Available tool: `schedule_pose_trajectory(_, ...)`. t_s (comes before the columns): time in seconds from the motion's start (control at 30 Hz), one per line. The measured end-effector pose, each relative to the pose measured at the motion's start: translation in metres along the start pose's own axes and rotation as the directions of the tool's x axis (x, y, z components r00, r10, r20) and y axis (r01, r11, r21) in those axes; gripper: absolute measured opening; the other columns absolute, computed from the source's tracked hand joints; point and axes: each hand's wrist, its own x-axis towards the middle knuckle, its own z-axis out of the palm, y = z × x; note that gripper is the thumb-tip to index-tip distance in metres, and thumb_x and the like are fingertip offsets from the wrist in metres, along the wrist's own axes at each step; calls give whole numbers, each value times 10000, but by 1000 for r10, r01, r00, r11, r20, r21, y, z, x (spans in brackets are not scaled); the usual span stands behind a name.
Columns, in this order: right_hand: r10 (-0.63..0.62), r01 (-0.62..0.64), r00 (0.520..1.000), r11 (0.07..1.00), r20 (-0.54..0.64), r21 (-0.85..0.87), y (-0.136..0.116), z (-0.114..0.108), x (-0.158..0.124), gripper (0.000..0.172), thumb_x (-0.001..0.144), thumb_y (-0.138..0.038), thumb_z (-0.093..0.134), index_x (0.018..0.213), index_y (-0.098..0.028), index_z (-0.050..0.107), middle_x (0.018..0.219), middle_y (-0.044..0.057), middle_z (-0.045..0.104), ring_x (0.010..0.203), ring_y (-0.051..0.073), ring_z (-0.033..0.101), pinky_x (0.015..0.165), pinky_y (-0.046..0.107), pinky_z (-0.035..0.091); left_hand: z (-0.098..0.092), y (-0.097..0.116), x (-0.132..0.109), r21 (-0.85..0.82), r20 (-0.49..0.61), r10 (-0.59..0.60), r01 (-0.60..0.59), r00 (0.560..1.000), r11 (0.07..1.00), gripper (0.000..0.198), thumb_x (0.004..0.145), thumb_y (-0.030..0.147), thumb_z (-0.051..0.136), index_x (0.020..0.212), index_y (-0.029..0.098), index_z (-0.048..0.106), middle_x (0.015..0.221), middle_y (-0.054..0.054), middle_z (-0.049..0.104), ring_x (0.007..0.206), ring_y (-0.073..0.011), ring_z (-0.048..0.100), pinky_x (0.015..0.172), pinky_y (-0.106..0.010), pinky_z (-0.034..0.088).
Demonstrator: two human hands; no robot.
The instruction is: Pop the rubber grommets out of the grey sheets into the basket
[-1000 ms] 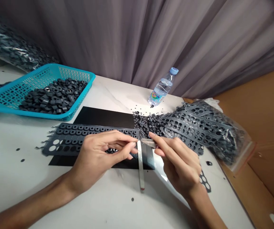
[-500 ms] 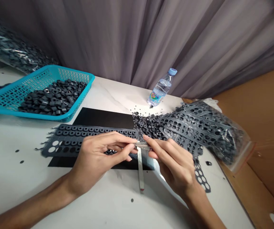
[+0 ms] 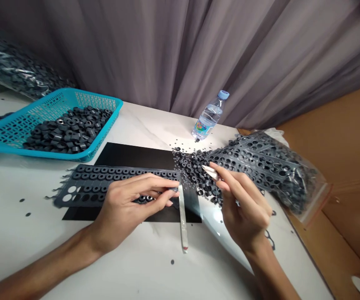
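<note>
My left hand [image 3: 129, 206] rests on a dark grey rubber sheet [image 3: 104, 183] full of small rings, fingers pinched at the sheet's right end next to a thin metal strip [image 3: 182, 221] lying on the table. My right hand [image 3: 244, 204] is closed around a slim pointed metal tool [image 3: 209, 171], its tip held over a loose heap of small grey rubber rings [image 3: 195, 168]. The sheet lies across a black mat [image 3: 136, 155].
A blue basket [image 3: 104, 102] with several grey rings sits at the back left. A water bottle [image 3: 207, 116] lies near the curtain. A clear bag of punched grey sheets [image 3: 270, 166] sits at the right, beside a brown cardboard wall [image 3: 348, 166]. Another filled bag [image 3: 13, 71] lies far left.
My right hand has pulled the tool away from the sheet's right end, up and to the right over the ring heap. My left hand has stayed on the sheet.
</note>
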Motion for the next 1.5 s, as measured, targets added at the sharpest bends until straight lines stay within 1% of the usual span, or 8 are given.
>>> schedule_pose_trajectory(0.13, 11, -11, 1000, 1000, 12, 18, 0, 0, 0, 505, 976, 8, 617, 1438, -193, 650, 1088, 106, 748, 840, 188, 677, 752, 343, 549, 0, 0, 0, 2, 3, 5, -5, 1000, 1000, 263, 933, 88, 745, 1133, 253, 789, 1036, 22, 793, 774, -86, 789, 743, -142, 674)
schedule_pose_trajectory(0.27, -70, 68, 997, 996, 35, 49, -6, -1, 2, 460, 1010, -44, 601, 1454, -159, 626, 1117, 126, 756, 861, 197, 678, 728, 345, 532, 1, 1, 0, 3, -7, 16, -16, 1000, 1000, 268, 924, 85, 757, 1126, 258, 788, 1061, 21, 788, 749, -84, 789, 733, -143, 677)
schedule_pose_trajectory(0.43, -171, 161, 973, 984, 153, 73, -14, -2, 4, 397, 1019, -57, 603, 1414, -85, 624, 1064, 142, 766, 814, 189, 648, 670, 333, 494, 1, 1, 0, 2, -34, -4, 4, 999, 1000, 231, 917, 84, 760, 1070, 253, 798, 1029, 21, 790, 696, -82, 779, 668, -137, 674)
schedule_pose_trajectory(0.7, -194, 187, 952, 981, 238, 50, -13, -1, 1, 382, 1022, -62, 618, 1405, -70, 617, 1051, 132, 763, 825, 179, 649, 682, 316, 491, 1, 4, 1, 10, -44, -26, 27, 999, 1000, 172, 916, 96, 753, 1020, 225, 800, 987, 5, 798, 669, -93, 764, 622, -161, 671)
schedule_pose_trajectory(0.97, -199, 193, 950, 980, 240, 47, -14, -1, 2, 391, 1010, -39, 621, 1400, -68, 624, 1053, 135, 760, 799, 177, 630, 672, 319, 477, 1, 4, 3, 37, -23, 3, -2, 1000, 999, 151, 912, 104, 761, 1009, 214, 799, 942, 3, 800, 624, -86, 731, 588, -178, 644)
schedule_pose_trajectory(1.13, -200, 189, 948, 980, 247, 68, -13, 0, 0, 395, 991, -26, 642, 1385, -53, 634, 1085, 152, 758, 842, 193, 650, 687, 328, 482, -1, 2, 1, 32, -10, -2, 2, 1000, 999, 163, 913, 105, 758, 1021, 221, 797, 939, 4, 797, 685, -109, 754, 591, -183, 644)
schedule_pose_trajectory(1.23, -204, 193, 947, 979, 246, 68, -12, -1, 0, 400, 998, -40, 641, 1398, -64, 630, 1093, 149, 760, 827, 185, 637, 682, 324, 481, -1, 2, 1, 41, -2, -4, 4, 1000, 999, 153, 913, 111, 759, 1016, 217, 797, 939, 1, 796, 691, -118, 760, 590, -193, 642)
schedule_pose_trajectory(1.5, -203, 198, 944, 979, 261, 46, -12, -2, 1, 427, 1018, -70, 631, 1442, -106, 606, 1101, 135, 769, 818, 178, 638, 682, 317, 490, 0, 6, 4, 59, -12, 24, -24, 1000, 998, 124, 916, 108, 748, 979, 209, 783, 909, 8, 794, 628, -93, 728, 582, -181, 634)
